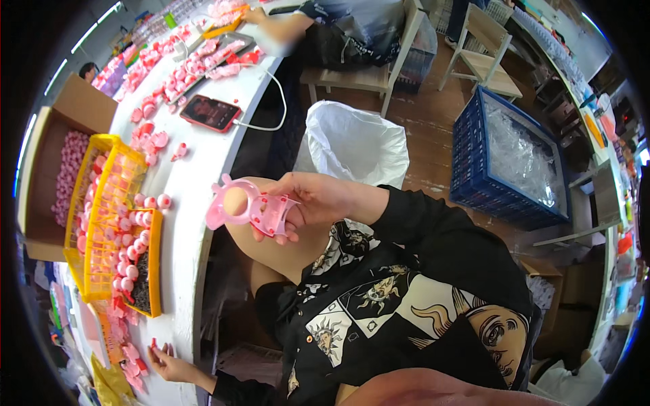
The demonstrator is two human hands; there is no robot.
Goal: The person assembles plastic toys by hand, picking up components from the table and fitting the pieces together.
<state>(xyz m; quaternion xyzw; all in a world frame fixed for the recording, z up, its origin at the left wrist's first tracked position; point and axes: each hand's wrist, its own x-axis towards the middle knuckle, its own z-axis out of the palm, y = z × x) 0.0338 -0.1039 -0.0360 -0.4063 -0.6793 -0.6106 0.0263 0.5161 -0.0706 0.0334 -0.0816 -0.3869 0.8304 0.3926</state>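
Note:
In my right hand (305,203) is a pink plastic toy shell (263,211) with rounded ears, a round hole and red marks. The fingers wrap round its lower end, above my bare thigh. At the lower left, my left hand (169,367) rests by the table's edge, its fingertips pinching a small red part (154,344). Pink pieces (132,362) lie just beyond that hand. A yellow tray (156,271) on the table holds small dark parts, probably screws, and pink-and-white balls (128,271). Behind it a yellow basket (101,145) stands tilted, with more balls inside.
A cardboard box (84,101) of pink balls stands behind the basket. Farther along the white table (179,223) lie a phone (210,113) on a white cable and many pink parts. A white-lined bin (355,145), a blue crate (474,162) and another person's arm (284,30) are nearby.

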